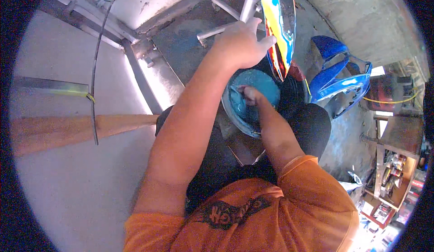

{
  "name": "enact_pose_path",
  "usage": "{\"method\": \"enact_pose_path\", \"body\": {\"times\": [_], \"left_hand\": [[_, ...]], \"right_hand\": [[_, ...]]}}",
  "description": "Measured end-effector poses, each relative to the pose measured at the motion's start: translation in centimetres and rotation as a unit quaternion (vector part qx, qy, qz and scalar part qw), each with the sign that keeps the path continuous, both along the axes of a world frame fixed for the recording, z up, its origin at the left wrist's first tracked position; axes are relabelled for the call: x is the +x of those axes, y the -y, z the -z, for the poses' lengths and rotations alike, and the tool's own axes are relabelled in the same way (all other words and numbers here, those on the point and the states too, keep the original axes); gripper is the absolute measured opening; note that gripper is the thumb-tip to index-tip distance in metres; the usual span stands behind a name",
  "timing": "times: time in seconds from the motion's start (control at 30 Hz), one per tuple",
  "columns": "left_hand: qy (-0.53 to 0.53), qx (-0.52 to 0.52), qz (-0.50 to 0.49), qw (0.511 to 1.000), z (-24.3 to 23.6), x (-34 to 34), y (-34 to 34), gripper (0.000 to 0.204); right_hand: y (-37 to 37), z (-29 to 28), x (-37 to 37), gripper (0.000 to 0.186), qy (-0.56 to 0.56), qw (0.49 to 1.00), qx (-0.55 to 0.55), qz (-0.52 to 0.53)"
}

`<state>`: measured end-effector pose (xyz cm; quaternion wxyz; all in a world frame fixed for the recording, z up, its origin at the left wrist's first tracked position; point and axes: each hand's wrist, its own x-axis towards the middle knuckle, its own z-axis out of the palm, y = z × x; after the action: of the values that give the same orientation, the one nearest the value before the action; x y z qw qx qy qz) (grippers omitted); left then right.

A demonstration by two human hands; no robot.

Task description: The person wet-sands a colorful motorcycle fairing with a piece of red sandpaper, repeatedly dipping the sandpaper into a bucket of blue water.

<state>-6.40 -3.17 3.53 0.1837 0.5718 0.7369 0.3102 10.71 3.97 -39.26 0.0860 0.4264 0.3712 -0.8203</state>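
Observation:
A long, pointed fairing panel (282, 30) in blue, yellow, white and red stands upright ahead of me. My left hand (242, 44) is at its left edge, the thumb over the front face and the other fingers partly hidden behind the edge. Below it, between my knees, is a round bucket (233, 119) with cloudy blue-green water. Inside it my right hand (250, 95) is low at the water, its fingers curled closed. What those fingers hold, if anything, is not clear; a bluish lump lies beside them.
A metal stand (247, 9) with splayed legs is behind the panel. Blue fairing parts (337, 78) lean at the right, by a yellow hose (391, 102). A dark cable (96, 71) hangs at the left. Cluttered shelves (393, 175) stand at the lower right.

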Motion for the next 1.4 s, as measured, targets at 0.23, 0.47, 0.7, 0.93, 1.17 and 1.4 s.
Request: {"method": "enact_pose_path", "body": {"times": [0.23,0.47,0.7,0.93,1.17,1.4], "left_hand": [[0.01,0.019,-0.007,1.0,0.6,-1.1,0.5,0.071],[0.039,-0.058,0.026,0.997,0.1,-2.3,0.4,0.057],[0.022,-0.056,0.018,0.998,0.4,-3.1,1.6,0.049],[0.008,-0.041,0.082,0.996,-1.0,-1.6,1.8,0.026],[-0.009,0.042,0.06,0.997,-0.8,-0.2,1.4,0.031],[0.045,0.107,0.027,0.993,-1.8,5.1,1.0,0.022]], "right_hand": [[2.5,-11.0,-3.2,0.04,0.115,0.807,0.427,-0.392],[2.6,-28.9,-1.2,0.048,0.025,0.799,0.55,-0.241],[-0.5,-39.0,3.8,0.034,-0.15,0.959,0.238,-0.029],[-1.1,-38.2,4.2,0.049,-0.323,0.926,0.131,0.142],[-1.2,-38.0,4.6,0.044,-0.306,0.908,0.113,0.263],[-0.7,-38.4,4.0,0.042,-0.42,0.858,0.108,0.276]]}}
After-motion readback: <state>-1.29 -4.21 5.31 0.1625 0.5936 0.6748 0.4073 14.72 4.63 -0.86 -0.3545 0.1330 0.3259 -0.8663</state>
